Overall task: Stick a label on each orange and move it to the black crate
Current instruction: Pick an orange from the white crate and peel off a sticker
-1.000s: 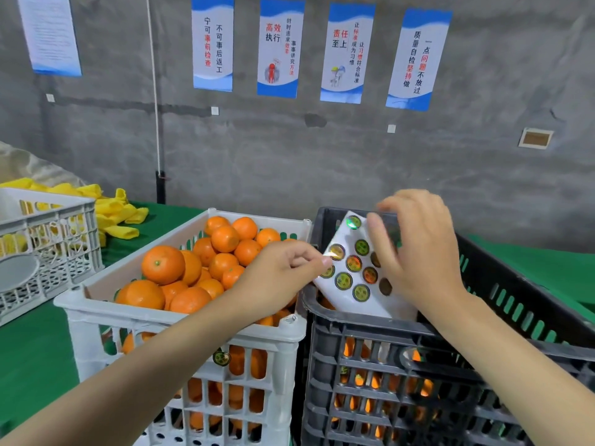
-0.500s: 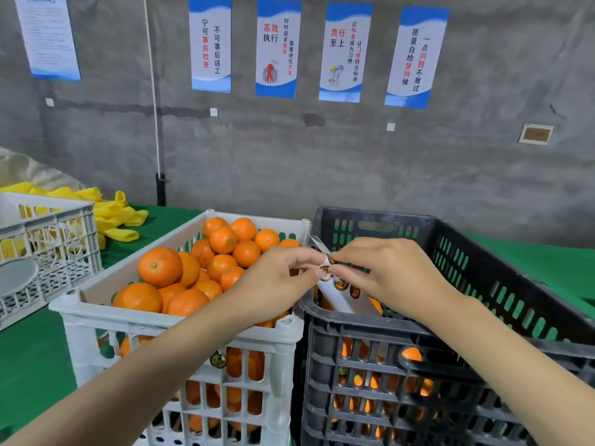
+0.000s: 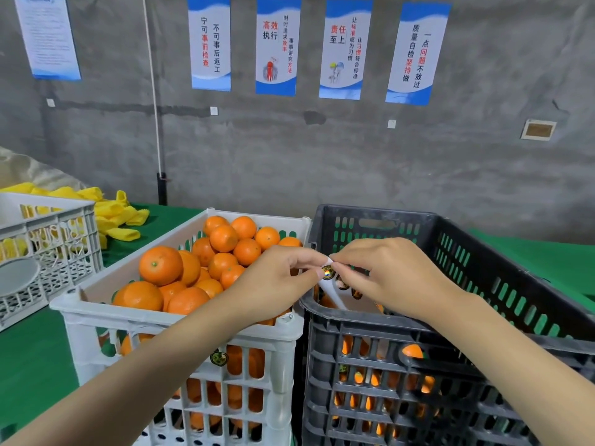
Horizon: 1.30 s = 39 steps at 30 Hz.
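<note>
A white crate (image 3: 180, 320) heaped with oranges (image 3: 161, 265) stands on the left, and a black crate (image 3: 450, 346) with a few oranges low inside stands on the right. Both hands meet above the seam between the crates. My right hand (image 3: 386, 278) pinches a white label sheet (image 3: 331, 292) that hangs down, folded, with round labels on it. My left hand (image 3: 277, 281) pinches one round shiny label (image 3: 327, 272) at the sheet's top edge. The rest of the sheet is hidden behind my right hand.
Another white crate (image 3: 48, 252) holding a grey round lid stands at the far left. Yellow foam nets (image 3: 112, 210) are piled behind it on the green tabletop (image 3: 32, 365). A grey wall with posters rises close behind the crates.
The sheet, held up flat facing me a second ago, has come down and folded between my hands. My right hand lowered toward my left, whose fingertips now pinch a label at the sheet's edge.
</note>
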Each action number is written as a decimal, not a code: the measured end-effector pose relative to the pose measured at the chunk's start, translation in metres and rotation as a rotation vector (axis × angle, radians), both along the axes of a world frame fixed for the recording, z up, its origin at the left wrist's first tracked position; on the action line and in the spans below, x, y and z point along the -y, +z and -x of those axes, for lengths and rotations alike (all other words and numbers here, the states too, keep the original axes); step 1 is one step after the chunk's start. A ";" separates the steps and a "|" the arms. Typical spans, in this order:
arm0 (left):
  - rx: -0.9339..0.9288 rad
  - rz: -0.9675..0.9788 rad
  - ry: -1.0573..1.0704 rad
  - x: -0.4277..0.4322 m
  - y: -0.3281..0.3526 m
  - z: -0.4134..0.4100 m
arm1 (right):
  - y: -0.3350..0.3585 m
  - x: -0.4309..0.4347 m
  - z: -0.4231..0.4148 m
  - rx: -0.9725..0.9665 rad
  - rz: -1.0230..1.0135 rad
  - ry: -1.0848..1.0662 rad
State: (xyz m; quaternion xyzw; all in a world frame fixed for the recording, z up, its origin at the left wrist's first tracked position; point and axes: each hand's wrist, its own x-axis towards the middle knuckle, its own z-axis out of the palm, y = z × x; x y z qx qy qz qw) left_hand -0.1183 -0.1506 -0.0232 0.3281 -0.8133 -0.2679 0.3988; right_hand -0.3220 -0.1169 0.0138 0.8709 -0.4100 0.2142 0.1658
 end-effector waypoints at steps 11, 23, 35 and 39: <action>0.060 -0.017 -0.016 0.000 -0.002 0.002 | 0.001 -0.001 -0.001 0.200 0.256 -0.032; -0.111 -0.153 -0.101 -0.003 0.000 0.001 | -0.002 0.007 -0.005 0.207 0.138 -0.028; 0.589 -0.339 0.319 0.048 -0.015 -0.067 | -0.005 0.014 -0.002 0.226 0.049 -0.097; 1.033 -0.385 0.279 0.043 -0.009 -0.065 | -0.005 0.014 -0.003 0.236 0.021 -0.094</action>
